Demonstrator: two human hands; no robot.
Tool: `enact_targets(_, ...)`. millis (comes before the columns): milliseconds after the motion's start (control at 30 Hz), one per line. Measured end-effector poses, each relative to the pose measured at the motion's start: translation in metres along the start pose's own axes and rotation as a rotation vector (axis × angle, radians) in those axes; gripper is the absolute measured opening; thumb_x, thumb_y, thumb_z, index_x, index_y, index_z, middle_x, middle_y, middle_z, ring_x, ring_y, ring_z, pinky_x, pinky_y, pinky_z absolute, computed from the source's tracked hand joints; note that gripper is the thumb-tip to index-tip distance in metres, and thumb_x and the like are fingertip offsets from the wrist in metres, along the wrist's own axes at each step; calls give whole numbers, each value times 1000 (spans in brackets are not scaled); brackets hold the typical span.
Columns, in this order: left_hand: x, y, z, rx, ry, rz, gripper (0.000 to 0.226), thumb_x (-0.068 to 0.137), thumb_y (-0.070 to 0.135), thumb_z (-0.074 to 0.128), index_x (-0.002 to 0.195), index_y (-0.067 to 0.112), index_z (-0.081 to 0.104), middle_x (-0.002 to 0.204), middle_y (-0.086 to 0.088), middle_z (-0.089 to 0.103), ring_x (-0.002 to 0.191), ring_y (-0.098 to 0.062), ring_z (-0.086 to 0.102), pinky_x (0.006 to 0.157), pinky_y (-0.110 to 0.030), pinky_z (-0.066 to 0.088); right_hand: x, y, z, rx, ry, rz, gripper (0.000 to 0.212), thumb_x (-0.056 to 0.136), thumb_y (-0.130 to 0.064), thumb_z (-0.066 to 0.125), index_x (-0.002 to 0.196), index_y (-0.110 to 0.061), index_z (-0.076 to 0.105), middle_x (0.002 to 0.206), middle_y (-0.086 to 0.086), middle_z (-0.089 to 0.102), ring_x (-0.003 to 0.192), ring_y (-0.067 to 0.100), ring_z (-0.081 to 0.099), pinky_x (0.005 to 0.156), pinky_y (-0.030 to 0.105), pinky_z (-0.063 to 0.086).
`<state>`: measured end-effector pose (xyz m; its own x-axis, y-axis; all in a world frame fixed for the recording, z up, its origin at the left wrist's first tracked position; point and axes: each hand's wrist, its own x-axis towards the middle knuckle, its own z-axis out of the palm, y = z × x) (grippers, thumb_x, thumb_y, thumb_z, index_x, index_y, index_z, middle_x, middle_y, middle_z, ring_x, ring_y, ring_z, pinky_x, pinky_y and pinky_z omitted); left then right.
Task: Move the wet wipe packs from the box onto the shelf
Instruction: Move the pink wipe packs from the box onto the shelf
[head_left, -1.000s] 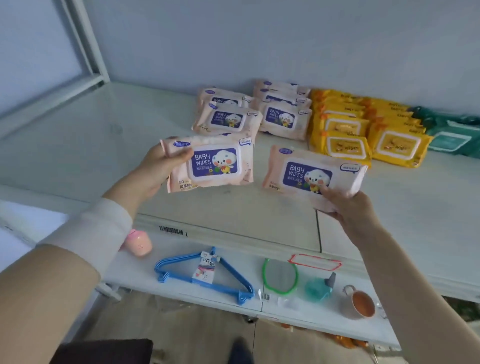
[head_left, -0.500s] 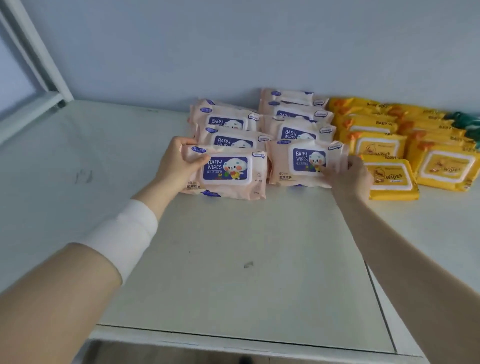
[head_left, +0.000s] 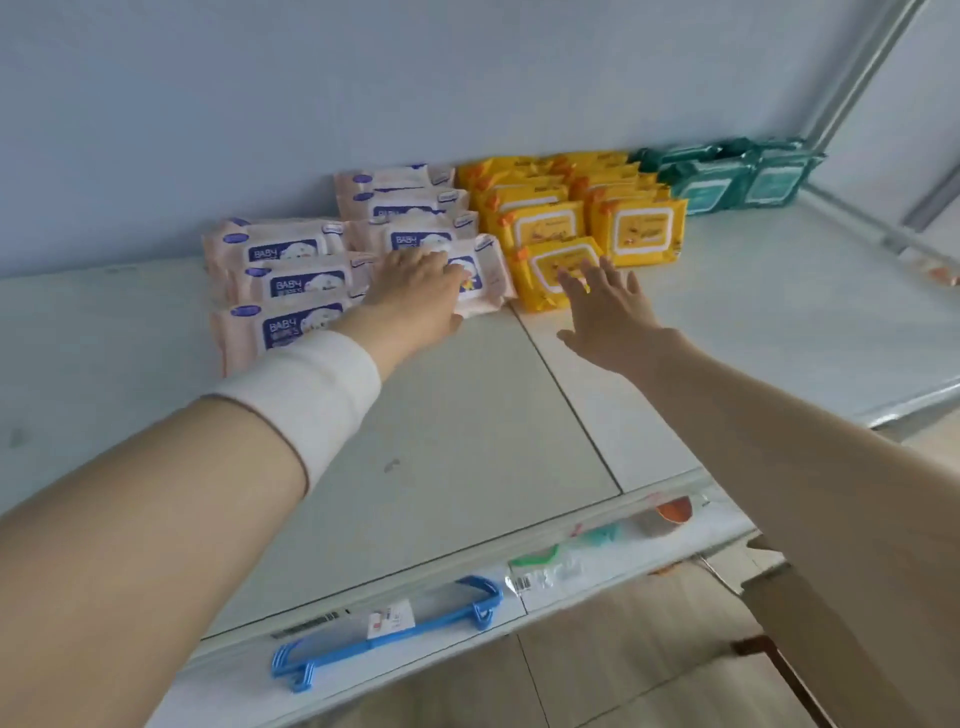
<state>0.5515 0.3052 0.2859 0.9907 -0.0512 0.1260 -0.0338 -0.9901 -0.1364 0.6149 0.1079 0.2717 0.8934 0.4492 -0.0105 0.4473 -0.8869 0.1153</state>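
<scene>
Fingers (head_left: 434, 262) of the left hand (head_left: 415, 293) lie flat on the front pink baby wipes pack (head_left: 488, 278), centre frame on the shelf (head_left: 467, 441); the right hand (head_left: 608, 317) hovers spread and empty. Pushing harder could skew it into the yellow pack (head_left: 545, 262).

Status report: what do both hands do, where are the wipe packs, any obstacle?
Left hand flat on front pink pack. Right hand open, empty, beside front yellow pack. Both packs down on shelf. No obstacle seen.
</scene>
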Motion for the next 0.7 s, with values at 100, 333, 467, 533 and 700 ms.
enact_targets(100,24,84,-19,20,-69,148,48,90,37,50,131,14,43,139,-10,47,129,-29,41,104,-40,30,-48,65,-4,-102,-97,42,70,95,-40,45,150,-19,7,157,11,6,146,31,-1,117,52,7)
enact_targets(333,46,339,-42,42,-212,426,44,91,40,48,130,19,46,136,-11,50,123,-31,47,101,-37,37,-218,257,27,-133,-268,317,62,95,-40,41,148,-19,18,153,10,24,144,31,10,114,55,14)
enact_targets(467,36,482,-36,42,-306,616,39,91,41,47,122,18,50,122,-10,58,108,-32,54,91,-42,45,-332,364,65,-55,-377,517,59,95,-37,43,147,-20,22,151,9,29,142,31,19,112,59,18)
enact_targets(533,32,546,-24,37,-338,708,39,91,42,46,122,19,50,121,-9,58,107,-32,54,89,-42,45,-379,408,87,-34,-433,618,59,94,-39,44,146,-17,24,148,11,33,140,32,21,112,59,20)
enact_targets(700,37,685,19,83,-395,886,44,93,42,45,129,16,47,126,-10,58,113,-30,54,88,-40,42,-454,492,155,35,-555,806,63,93,-42,46,146,-18,23,146,10,36,141,32,22,111,57,23)
